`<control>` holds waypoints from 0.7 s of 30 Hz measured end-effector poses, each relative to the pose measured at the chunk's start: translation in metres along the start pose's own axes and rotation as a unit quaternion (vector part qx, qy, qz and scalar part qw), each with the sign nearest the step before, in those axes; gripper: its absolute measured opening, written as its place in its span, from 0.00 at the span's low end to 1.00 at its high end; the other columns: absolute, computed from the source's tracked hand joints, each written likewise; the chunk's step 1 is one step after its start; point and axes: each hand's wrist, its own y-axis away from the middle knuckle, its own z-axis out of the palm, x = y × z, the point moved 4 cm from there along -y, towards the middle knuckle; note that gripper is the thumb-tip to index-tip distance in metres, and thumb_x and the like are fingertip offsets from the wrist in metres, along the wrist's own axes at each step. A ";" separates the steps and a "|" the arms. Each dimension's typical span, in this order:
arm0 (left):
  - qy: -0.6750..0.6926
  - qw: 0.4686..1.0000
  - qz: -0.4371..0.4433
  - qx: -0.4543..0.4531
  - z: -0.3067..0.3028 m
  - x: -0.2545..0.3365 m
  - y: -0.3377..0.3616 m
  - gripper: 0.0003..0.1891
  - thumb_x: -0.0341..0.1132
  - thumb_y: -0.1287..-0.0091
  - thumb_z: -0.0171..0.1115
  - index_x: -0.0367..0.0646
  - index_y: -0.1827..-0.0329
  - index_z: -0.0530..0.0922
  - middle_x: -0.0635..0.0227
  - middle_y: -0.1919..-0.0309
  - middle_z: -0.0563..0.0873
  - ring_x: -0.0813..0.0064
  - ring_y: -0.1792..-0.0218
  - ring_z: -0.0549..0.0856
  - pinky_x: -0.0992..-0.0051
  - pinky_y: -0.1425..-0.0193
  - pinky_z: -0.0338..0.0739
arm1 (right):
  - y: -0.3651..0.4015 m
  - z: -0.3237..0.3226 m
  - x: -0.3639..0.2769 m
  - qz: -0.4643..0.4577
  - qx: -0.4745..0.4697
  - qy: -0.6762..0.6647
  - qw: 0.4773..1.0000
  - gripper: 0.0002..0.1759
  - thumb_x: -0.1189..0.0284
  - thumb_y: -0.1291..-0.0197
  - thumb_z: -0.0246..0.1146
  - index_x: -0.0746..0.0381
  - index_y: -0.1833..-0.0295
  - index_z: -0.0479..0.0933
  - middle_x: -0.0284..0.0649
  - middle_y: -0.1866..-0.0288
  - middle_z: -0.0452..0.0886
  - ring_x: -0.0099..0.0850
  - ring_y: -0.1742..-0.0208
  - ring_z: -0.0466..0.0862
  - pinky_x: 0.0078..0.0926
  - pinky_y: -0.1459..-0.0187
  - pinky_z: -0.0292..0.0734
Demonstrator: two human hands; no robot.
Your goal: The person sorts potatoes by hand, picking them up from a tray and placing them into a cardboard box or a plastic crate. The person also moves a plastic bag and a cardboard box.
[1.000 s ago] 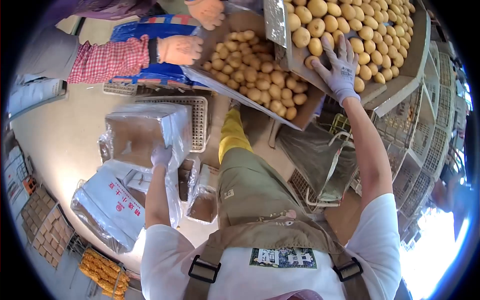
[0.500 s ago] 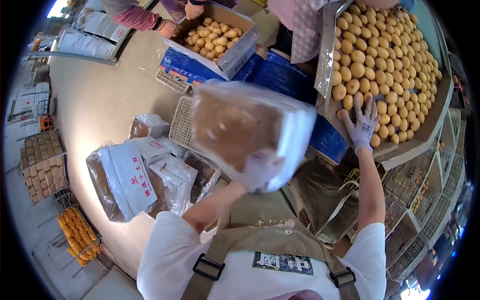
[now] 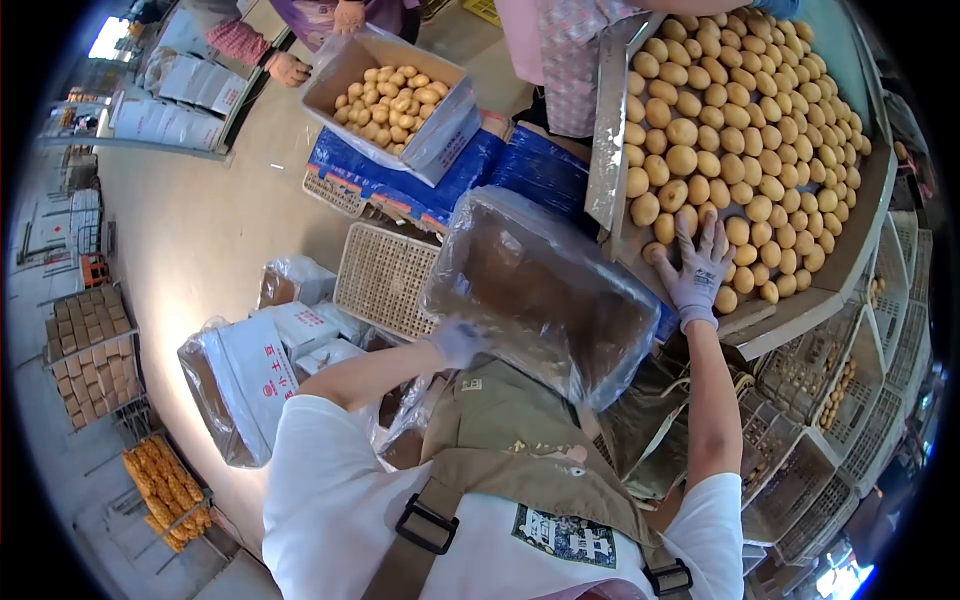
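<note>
An empty cardboard box (image 3: 540, 290) lined with clear plastic stands in front of me, its opening facing up toward the camera. My left hand (image 3: 458, 343), gloved and blurred, is at the box's near left edge; its fingers are smeared by motion. On the right, my right hand (image 3: 696, 270), in a pale glove, lies with fingers spread at the near edge of a tray (image 3: 607, 140) covered with round yellow-brown potatoes (image 3: 735, 140). Its fingertips touch the nearest potatoes. The lined box lies just left of this tray's near corner.
Beyond, a box (image 3: 440, 140) of potatoes rests on blue-wrapped boxes (image 3: 350, 170), near a co-worker's hands (image 3: 288, 69). A plastic crate (image 3: 385, 280) and plastic-lined white boxes (image 3: 245, 380) are at left. Another person's patterned apron (image 3: 570, 70) shows behind the tray. Crates (image 3: 810, 370) stand at right.
The lined box has swung right and down to beside the tray, its opening now facing up. My left hand has moved left to its edge. My right hand remains among the potatoes.
</note>
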 end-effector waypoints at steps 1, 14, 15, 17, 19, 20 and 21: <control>-0.017 0.999 -0.028 -0.027 0.001 -0.012 0.000 0.37 0.45 0.44 0.66 0.59 0.26 0.70 0.65 0.32 0.76 0.58 0.33 0.74 0.56 0.31 0.68 | 0.000 -0.001 0.000 -0.002 0.004 -0.003 1.000 0.46 0.36 0.48 0.65 0.32 0.22 0.63 0.41 0.14 0.49 0.48 0.16 0.50 0.66 0.23 0.38; 0.027 0.989 0.114 -0.093 -0.014 -0.030 -0.097 0.28 0.32 0.35 0.56 0.60 0.29 0.74 0.68 0.30 0.76 0.62 0.32 0.77 0.61 0.31 0.73 | -0.001 -0.006 0.004 0.022 0.005 -0.062 0.998 0.42 0.38 0.48 0.67 0.30 0.26 0.69 0.41 0.16 0.54 0.49 0.18 0.55 0.70 0.24 0.40; 0.032 0.989 0.116 -0.091 -0.015 -0.033 -0.099 0.28 0.32 0.35 0.56 0.60 0.29 0.75 0.68 0.30 0.78 0.63 0.33 0.78 0.62 0.32 0.74 | -0.001 -0.007 0.005 0.024 0.001 -0.065 0.998 0.42 0.38 0.48 0.67 0.30 0.26 0.69 0.40 0.16 0.54 0.48 0.18 0.55 0.70 0.24 0.40; 0.013 0.978 0.135 -0.157 -0.022 -0.040 -0.099 0.26 0.32 0.34 0.55 0.60 0.31 0.78 0.66 0.35 0.81 0.64 0.37 0.81 0.63 0.35 0.76 | -0.002 -0.009 0.005 0.029 -0.007 -0.066 0.997 0.42 0.37 0.49 0.67 0.29 0.26 0.69 0.40 0.16 0.54 0.47 0.18 0.55 0.69 0.24 0.40; 0.017 0.968 0.159 -0.192 -0.042 -0.041 -0.108 0.25 0.31 0.33 0.53 0.60 0.33 0.79 0.64 0.38 0.84 0.63 0.40 0.84 0.63 0.38 0.78 | -0.003 -0.007 0.005 0.032 -0.007 -0.056 0.998 0.41 0.37 0.48 0.66 0.29 0.26 0.69 0.40 0.16 0.54 0.47 0.18 0.55 0.68 0.24 0.40; 0.033 0.964 0.174 -0.199 -0.066 -0.032 -0.111 0.26 0.30 0.34 0.52 0.60 0.33 0.79 0.62 0.39 0.85 0.62 0.42 0.85 0.63 0.39 0.78 | -0.003 -0.006 0.005 0.034 -0.009 -0.051 0.998 0.41 0.36 0.48 0.65 0.28 0.26 0.69 0.40 0.16 0.54 0.47 0.18 0.55 0.68 0.24 0.40; 0.052 0.959 0.187 -0.209 -0.085 -0.022 -0.112 0.26 0.30 0.34 0.51 0.60 0.33 0.79 0.61 0.40 0.85 0.62 0.44 0.86 0.62 0.40 0.79 | -0.002 -0.006 0.004 0.033 0.007 -0.060 0.998 0.41 0.36 0.47 0.64 0.28 0.26 0.69 0.40 0.16 0.54 0.47 0.18 0.55 0.68 0.24 0.40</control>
